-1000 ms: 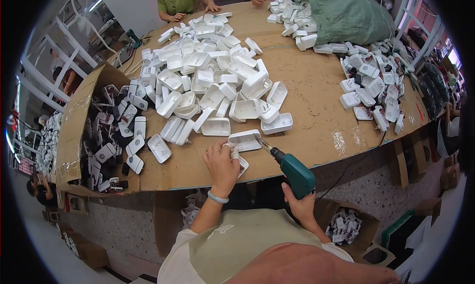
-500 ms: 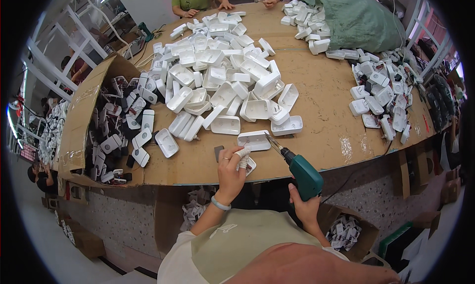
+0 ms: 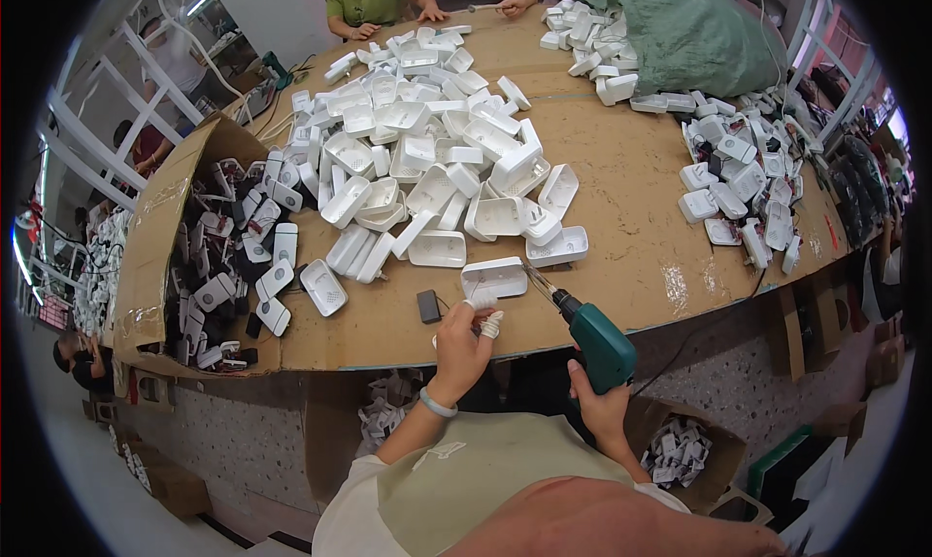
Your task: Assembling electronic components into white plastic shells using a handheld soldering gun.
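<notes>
My right hand (image 3: 599, 402) grips a green soldering gun (image 3: 604, 348) by its handle. Its metal tip points up and left, at the right end of a white plastic housing (image 3: 495, 278) lying open side up near the table's front edge. Just below that housing is my left hand (image 3: 464, 343), with light wrappings on some fingers. Those fingers are curled together; what they pinch, if anything, is hidden. A small dark grey block (image 3: 429, 306) rests on the table just left of my left fingertips.
A heap of white housings (image 3: 417, 139) spreads beyond my hands. Wired units fill a cardboard box (image 3: 155, 256) at left; more wired units (image 3: 743, 183) lie at right by a green sack (image 3: 694, 37). Two people sit across the cardboard-covered table (image 3: 621, 217). A box of white parts (image 3: 680, 455) stands below.
My left hand has shifted slightly, and the small white piece that showed beneath its fingers is now mostly covered. The soldering gun has barely moved. The whole view has shifted a little.
</notes>
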Demonstrator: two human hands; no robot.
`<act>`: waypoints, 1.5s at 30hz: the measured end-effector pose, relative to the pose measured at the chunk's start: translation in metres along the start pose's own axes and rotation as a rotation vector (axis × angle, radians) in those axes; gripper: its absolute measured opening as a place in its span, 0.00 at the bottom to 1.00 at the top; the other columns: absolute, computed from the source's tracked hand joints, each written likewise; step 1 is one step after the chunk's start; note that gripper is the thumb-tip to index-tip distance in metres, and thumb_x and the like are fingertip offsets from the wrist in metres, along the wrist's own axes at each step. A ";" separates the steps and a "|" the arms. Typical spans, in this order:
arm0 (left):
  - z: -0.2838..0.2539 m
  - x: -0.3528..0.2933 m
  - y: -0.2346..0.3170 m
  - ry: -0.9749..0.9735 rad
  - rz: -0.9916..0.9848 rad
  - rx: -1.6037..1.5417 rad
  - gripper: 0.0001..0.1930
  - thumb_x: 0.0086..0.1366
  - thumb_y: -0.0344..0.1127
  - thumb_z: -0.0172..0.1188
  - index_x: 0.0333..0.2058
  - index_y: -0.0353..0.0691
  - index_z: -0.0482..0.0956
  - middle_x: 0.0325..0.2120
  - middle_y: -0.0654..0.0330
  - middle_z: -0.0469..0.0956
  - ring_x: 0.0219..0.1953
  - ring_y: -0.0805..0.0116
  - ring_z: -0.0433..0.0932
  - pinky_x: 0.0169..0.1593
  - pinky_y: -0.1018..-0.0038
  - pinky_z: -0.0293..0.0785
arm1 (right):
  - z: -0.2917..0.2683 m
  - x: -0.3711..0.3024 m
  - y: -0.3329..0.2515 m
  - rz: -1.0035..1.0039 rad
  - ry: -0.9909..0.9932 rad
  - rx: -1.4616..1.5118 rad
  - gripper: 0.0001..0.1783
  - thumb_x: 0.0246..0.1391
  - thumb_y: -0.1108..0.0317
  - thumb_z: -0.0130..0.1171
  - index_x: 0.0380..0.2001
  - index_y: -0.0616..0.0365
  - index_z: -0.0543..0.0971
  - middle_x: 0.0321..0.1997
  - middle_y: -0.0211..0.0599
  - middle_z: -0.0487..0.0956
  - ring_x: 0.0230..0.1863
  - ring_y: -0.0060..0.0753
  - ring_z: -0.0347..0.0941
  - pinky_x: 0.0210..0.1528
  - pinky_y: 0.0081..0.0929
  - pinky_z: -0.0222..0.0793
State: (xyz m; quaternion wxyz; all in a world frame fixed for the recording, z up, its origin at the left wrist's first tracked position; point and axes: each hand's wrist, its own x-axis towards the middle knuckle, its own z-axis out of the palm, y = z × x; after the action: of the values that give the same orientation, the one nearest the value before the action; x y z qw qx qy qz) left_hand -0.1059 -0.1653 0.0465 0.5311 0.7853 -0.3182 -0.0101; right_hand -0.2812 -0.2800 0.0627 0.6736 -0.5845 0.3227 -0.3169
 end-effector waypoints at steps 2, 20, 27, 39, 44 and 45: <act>-0.002 0.000 -0.001 -0.041 0.020 0.009 0.10 0.58 0.26 0.65 0.40 0.36 0.83 0.28 0.55 0.79 0.30 0.61 0.77 0.33 0.71 0.73 | -0.002 0.000 0.002 -0.014 0.000 -0.002 0.07 0.55 0.72 0.66 0.29 0.64 0.80 0.18 0.24 0.75 0.17 0.13 0.68 0.20 0.16 0.62; -0.014 0.002 0.000 -0.011 0.158 0.189 0.12 0.56 0.25 0.64 0.40 0.40 0.85 0.30 0.58 0.77 0.34 0.62 0.71 0.37 0.69 0.69 | -0.001 0.002 0.005 0.006 0.000 -0.001 0.06 0.55 0.73 0.66 0.30 0.64 0.80 0.18 0.24 0.75 0.17 0.13 0.68 0.21 0.16 0.62; -0.013 -0.002 -0.003 -0.039 0.206 0.215 0.15 0.54 0.24 0.62 0.42 0.40 0.85 0.32 0.56 0.76 0.36 0.57 0.72 0.39 0.65 0.70 | 0.001 0.001 0.001 0.014 -0.001 -0.039 0.07 0.55 0.72 0.66 0.27 0.62 0.79 0.17 0.23 0.75 0.17 0.13 0.68 0.20 0.16 0.62; -0.018 0.013 -0.012 0.134 0.080 0.154 0.06 0.53 0.28 0.67 0.31 0.39 0.84 0.21 0.59 0.75 0.26 0.58 0.72 0.34 0.65 0.65 | 0.000 0.002 0.009 0.020 -0.090 -0.087 0.15 0.57 0.79 0.60 0.48 0.66 0.75 0.31 0.30 0.76 0.21 0.13 0.66 0.21 0.15 0.61; -0.020 0.010 -0.016 0.122 0.111 0.204 0.07 0.51 0.28 0.65 0.32 0.38 0.83 0.25 0.57 0.76 0.30 0.55 0.72 0.36 0.62 0.67 | -0.001 -0.003 0.011 0.029 -0.094 -0.050 0.16 0.57 0.80 0.60 0.49 0.66 0.75 0.29 0.29 0.75 0.21 0.13 0.66 0.22 0.14 0.62; -0.019 0.007 -0.015 0.129 0.117 0.230 0.07 0.51 0.28 0.65 0.31 0.38 0.82 0.25 0.57 0.76 0.30 0.55 0.72 0.36 0.62 0.66 | -0.001 -0.005 0.011 0.032 -0.102 -0.053 0.16 0.57 0.80 0.60 0.49 0.66 0.75 0.29 0.29 0.75 0.21 0.13 0.66 0.22 0.14 0.62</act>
State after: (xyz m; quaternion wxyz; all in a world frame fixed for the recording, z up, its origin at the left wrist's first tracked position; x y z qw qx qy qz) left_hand -0.0858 -0.1496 0.0444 0.4566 0.8201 -0.3277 0.1078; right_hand -0.2846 -0.2756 0.0521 0.6785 -0.6122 0.3055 -0.2673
